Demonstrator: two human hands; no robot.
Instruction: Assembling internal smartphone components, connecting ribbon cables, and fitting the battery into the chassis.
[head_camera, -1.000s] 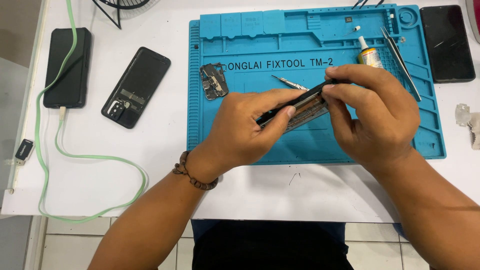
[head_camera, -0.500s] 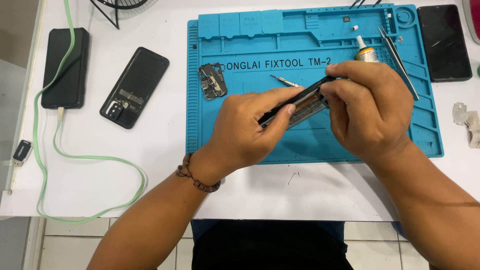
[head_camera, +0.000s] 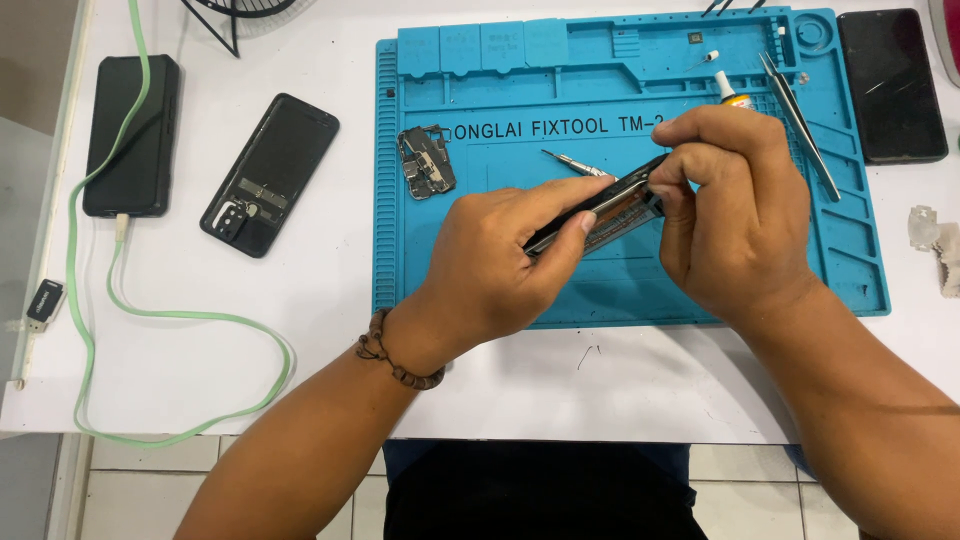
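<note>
Over the blue repair mat (head_camera: 620, 290) both hands hold an opened black phone body (head_camera: 610, 205), tilted on edge. My left hand (head_camera: 505, 260) grips its lower end, thumb along the edge. My right hand (head_camera: 735, 215) pinches its upper end with fingertips curled over the rim. A small circuit board (head_camera: 427, 162) lies on the mat to the left of the hands. A thin screwdriver (head_camera: 572, 163) lies just above the phone body. Most of the phone's inside is hidden by my fingers.
A phone back cover (head_camera: 268, 175) and a black phone (head_camera: 132, 135) with a green cable (head_camera: 150, 320) lie on the white table at left. Tweezers (head_camera: 800, 125) and a small glue bottle (head_camera: 728, 90) rest on the mat's right side. Another black phone (head_camera: 892, 85) lies far right.
The hands and phone body keep nearly the same grip; my right fingers have shifted slightly along the phone's upper end. The view has drifted a little.
</note>
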